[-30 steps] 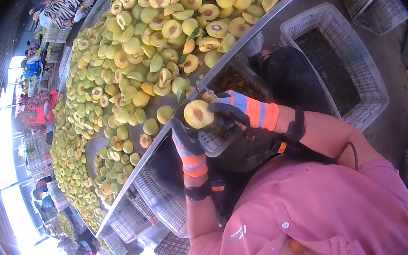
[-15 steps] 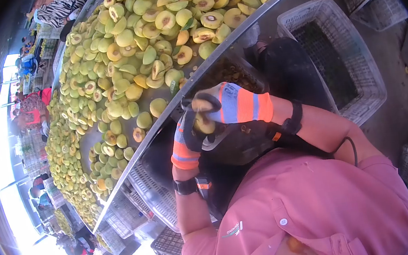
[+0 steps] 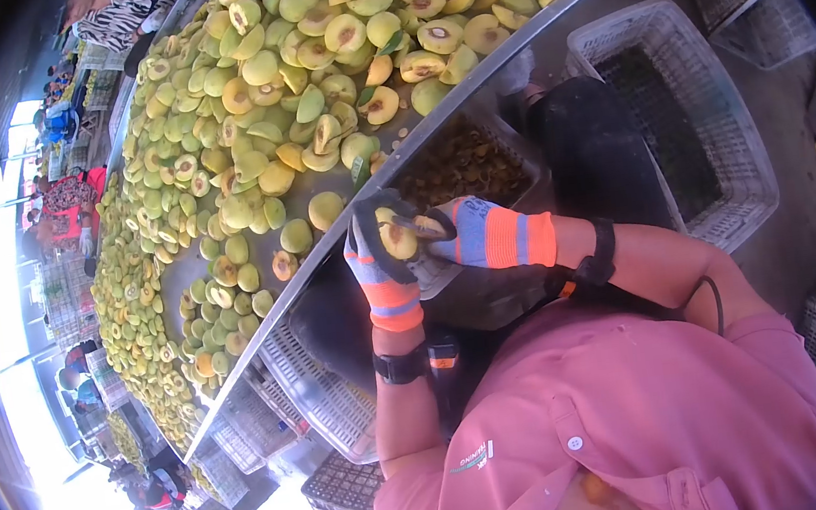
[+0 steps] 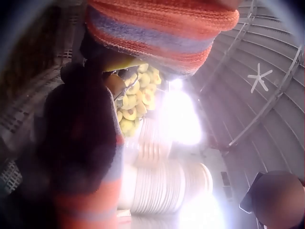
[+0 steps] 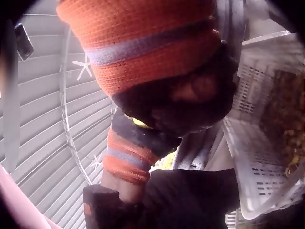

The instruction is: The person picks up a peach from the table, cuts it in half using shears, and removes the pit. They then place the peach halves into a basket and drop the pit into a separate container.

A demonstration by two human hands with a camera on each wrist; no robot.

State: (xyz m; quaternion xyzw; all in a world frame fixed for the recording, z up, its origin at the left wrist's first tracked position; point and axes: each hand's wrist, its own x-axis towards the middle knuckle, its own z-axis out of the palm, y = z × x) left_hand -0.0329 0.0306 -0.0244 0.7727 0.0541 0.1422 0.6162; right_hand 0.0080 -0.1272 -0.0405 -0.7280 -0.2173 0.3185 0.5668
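My gloved left hand point(image 3: 374, 244) grips a halved yellow-green peach point(image 3: 396, 239), its cut face turned toward the right hand. The gloved right hand point(image 3: 471, 231) holds a small pitting tool point(image 4: 116, 85) with a rounded brown handle and a thin metal end, right at the peach's cut face. Both hands meet just off the edge of the metal table point(image 3: 495, 49), which is heaped with halved peaches point(image 3: 261, 111). In the right wrist view, the right glove hides most of the fruit, and only a yellow sliver shows.
A bin of brown scraps point(image 3: 468, 162) stands below the table edge by my knees. To the right is a large white crate point(image 3: 732, 137) with a dark bottom. More crates point(image 3: 328, 395) stand under the table at left. Other people point(image 3: 71, 208) are at the far side.
The peach half's cut face first showed toward the camera, then the hands turned together around it. Now the left hand holds it tilted, with the right hand's tool against its face.
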